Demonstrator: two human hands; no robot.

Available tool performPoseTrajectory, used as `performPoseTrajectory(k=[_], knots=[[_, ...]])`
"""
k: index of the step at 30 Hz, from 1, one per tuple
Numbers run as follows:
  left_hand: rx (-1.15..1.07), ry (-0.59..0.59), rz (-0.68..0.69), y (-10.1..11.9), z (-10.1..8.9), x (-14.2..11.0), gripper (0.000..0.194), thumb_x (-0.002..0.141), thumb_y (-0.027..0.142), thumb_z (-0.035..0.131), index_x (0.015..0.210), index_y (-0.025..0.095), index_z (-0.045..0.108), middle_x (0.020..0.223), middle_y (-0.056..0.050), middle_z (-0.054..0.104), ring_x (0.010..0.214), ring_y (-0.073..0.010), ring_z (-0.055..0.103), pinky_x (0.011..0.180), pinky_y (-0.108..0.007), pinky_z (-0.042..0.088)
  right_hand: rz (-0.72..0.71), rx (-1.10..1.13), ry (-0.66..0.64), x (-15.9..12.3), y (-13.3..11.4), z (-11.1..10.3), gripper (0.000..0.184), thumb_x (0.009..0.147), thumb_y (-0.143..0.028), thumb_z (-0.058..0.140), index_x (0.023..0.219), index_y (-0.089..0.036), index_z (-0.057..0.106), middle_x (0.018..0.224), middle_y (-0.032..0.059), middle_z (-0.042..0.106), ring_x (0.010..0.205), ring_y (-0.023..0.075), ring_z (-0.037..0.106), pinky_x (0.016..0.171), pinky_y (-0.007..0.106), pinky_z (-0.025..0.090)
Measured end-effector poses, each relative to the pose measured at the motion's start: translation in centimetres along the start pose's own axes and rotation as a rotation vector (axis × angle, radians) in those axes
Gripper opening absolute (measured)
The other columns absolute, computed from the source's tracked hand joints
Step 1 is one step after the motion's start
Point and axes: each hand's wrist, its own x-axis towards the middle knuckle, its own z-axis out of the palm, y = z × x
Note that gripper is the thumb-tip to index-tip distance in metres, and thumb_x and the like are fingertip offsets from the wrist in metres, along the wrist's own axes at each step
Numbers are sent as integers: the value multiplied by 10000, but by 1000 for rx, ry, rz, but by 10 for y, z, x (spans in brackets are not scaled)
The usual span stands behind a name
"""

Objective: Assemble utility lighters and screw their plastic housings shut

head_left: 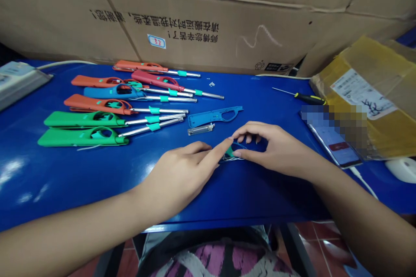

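Green piece [229, 152] sits beside the arched right hand [275, 145].

Right in the grip, a blue lighter casing [241, 144], mostly hidden; a green piece [230, 152] peeks out, thin pale wires [234, 159] along the near side.

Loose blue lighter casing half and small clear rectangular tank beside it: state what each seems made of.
Loose blue lighter casing half: probably moulded plastic, satin finish, judging by its even colour and thin edges. Small clear rectangular tank: likely glossy plastic, since its walls look see-through; glass cannot be ruled out.
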Motion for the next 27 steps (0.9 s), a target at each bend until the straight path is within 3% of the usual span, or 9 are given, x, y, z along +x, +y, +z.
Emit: performPoseTrajectory(k=[5,10,14,18,24,27], knots=[[84,-32,96,7,-3,0,557,914,-30,415,1468,25,420,1272,-133,721,1058,-303,698,717,-391,651,16,-32,-26,1,5,3,174,859,-338,720,994,-228,725,948,23,701,866,175,625,784,329,504],[-266,-28,-142,-1,3,4,524,954,120,564,1465,150,448,1257,-98,702,1079,-253,664,893,-402,613,11,-28,-57,-1,5,0,224,864,-363,726,1055,-245,722,1019,37,710,945,203,641,860,367,520],[-469,-10,-206,-7,5,8,475,937,101,585,1397,179,496,1289,-76,669,1200,-201,615,1050,-376,528,-16,-48,-106,-4,2,-3,250,865,-336,727,1102,-259,700,1079,35,697,1017,211,635,902,368,509],[-528,-8,-235,-6,3,11,457,913,89,604,1353,195,542,1251,-55,671,1177,-191,600,1045,-369,510,-64,-66,-132,-6,0,-2,207,878,-273,720,1081,-267,680,1062,12,666,1019,189,617,900,340,479],[-497,51,-210,-7,7,12,356,955,264,668,1299,186,622,1156,-61,710,1057,-212,638,961,-405,544,-90,-81,-105,-6,-1,4,171,892,-273,720,1051,-259,659,1033,6,647,991,181,607,868,321,464],[-480,73,-211,-10,10,12,280,978,260,644,1249,190,662,1110,-64,721,1011,-213,664,907,-402,566,-116,-132,-100,-6,-1,5,161,912,-290,706,1059,-256,650,1051,14,653,1003,191,606,877,340,450]])
